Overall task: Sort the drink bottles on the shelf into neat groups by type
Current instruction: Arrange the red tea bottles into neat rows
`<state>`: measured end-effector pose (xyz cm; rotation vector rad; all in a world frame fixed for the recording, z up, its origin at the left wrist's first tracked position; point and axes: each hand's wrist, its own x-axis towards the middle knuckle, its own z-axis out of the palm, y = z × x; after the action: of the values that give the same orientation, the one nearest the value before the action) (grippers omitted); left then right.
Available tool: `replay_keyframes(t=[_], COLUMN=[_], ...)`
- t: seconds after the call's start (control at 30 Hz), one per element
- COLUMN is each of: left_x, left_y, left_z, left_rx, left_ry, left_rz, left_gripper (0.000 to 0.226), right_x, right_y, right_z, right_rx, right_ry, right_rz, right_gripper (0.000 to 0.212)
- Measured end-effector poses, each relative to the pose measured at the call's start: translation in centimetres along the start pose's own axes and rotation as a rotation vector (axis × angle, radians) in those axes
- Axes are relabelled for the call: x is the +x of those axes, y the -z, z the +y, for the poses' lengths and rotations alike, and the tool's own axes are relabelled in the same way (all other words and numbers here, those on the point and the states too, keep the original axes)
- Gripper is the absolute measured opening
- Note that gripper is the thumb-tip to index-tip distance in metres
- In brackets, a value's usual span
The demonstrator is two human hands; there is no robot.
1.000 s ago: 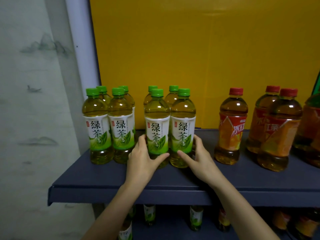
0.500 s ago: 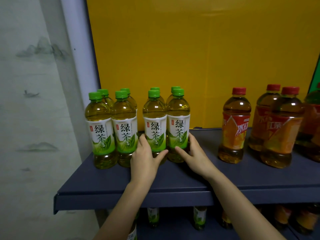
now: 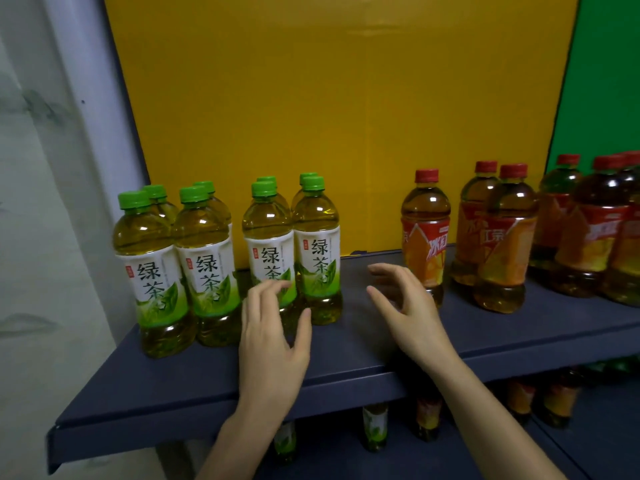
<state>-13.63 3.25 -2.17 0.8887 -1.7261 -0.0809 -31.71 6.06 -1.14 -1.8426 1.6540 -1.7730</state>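
Several green-capped green tea bottles stand on the left of the dark blue shelf (image 3: 207, 386), in one cluster (image 3: 173, 258) by the wall and a second cluster (image 3: 294, 237) just right of it. Red-capped iced tea bottles stand to the right, one alone (image 3: 425, 233) and several more (image 3: 498, 237) further right. My left hand (image 3: 273, 337) hovers in front of the second green cluster, fingers loosely spread, holding nothing. My right hand (image 3: 405, 306) is open in the gap between the green bottles and the lone red-capped bottle, touching neither.
A yellow panel (image 3: 329, 116) backs the shelf, with a green panel (image 3: 602, 81) at the right and a pale wall (image 3: 41, 237) at the left. A lower shelf holds more bottles (image 3: 374, 427). A strip of bare shelf lies along the front edge.
Both hands have let go of the second green tea cluster and drawn back from it. The right hand has moved right toward the red-capped bottles. The view has shifted right.
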Motion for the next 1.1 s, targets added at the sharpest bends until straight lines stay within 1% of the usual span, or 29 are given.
replay_keyframes(t=[0.1,0.2,0.27,0.37,0.47,0.53,0.6,0.7,0.8,0.9,1.03,1.1], left_x=[0.1,0.7,1.3,2.4,3.3,3.8,4.1,4.3,4.1,3.9,4.1,4.3], left_y=[-1.7,-4.3,-6.4,-9.7,-12.5,-14.2,-15.4,-16.6,-16.7,-16.3,-15.4,-15.1], left_z=[2.0,4.1,5.2,6.4,7.4,8.2,8.7,8.8,8.5,7.8,6.7,6.1], left_rx=[-0.097,-0.154,-0.163,-0.172,-0.136,-0.129,-0.113,-0.085,-0.095,-0.104,-0.13,-0.127], left_ry=[-0.057,-0.084,-0.07,0.023,0.162,0.232,0.269,0.296,0.296,0.299,0.336,0.353], left_rz=[-0.139,-0.24,-0.271,-0.313,-0.356,-0.368,-0.358,-0.314,-0.304,-0.298,-0.301,-0.297], left_gripper=[0.033,0.035,0.042,0.06,0.075,0.075,0.073,0.071,0.072,0.074,0.084,0.08], right_x=[-0.4,0.1,0.4,1.3,2.3,2.9,3.3,4.0,4.5,4.7,5.3,5.7], right_y=[4.2,8.8,11.3,13.8,14.9,15.1,15.1,15.5,15.7,15.4,14.0,13.1], right_z=[0.0,1.0,2.4,4.9,7.0,7.9,8.3,9.1,9.8,9.6,9.0,8.8], right_rx=[-0.053,-0.112,-0.145,-0.216,-0.247,-0.281,-0.372,-0.435,-0.338,-0.222,-0.131,-0.11], right_ry=[0.06,0.078,0.024,-0.099,-0.187,-0.209,-0.204,-0.186,-0.174,-0.138,-0.09,-0.085], right_rz=[0.135,0.269,0.345,0.386,0.247,0.165,0.166,0.146,0.057,-0.053,-0.181,-0.205], right_gripper=[0.024,0.025,0.032,0.055,0.078,0.086,0.09,0.087,0.08,0.081,0.076,0.075])
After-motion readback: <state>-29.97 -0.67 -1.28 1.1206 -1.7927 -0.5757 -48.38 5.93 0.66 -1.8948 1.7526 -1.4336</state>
